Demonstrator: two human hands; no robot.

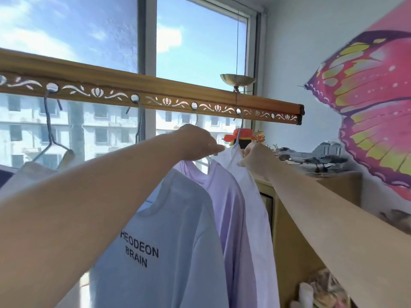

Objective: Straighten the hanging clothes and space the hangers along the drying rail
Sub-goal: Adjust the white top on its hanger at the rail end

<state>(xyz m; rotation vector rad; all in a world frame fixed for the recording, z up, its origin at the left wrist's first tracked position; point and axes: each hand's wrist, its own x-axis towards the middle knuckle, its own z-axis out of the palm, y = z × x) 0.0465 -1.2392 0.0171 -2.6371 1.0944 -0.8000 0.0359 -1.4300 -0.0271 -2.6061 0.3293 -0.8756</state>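
White shirt (252,196) hung from the drying rail (133,85); left grip (198,143) and right grip (255,156) each pinched its collar, apparently to square it on its hanger (239,127).

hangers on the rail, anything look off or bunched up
Yes: the printed white shirt, lilac shirt and pale shirt crowd together toward the right end of the drying rail, fabric overlapping.

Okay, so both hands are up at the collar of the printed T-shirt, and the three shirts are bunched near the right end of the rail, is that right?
Not quite. The head view shows the left hand and right hand at the collar of the plain white shirt, the rightmost one, not the printed T-shirt. The three shirts are indeed bunched near the right end of the rail.
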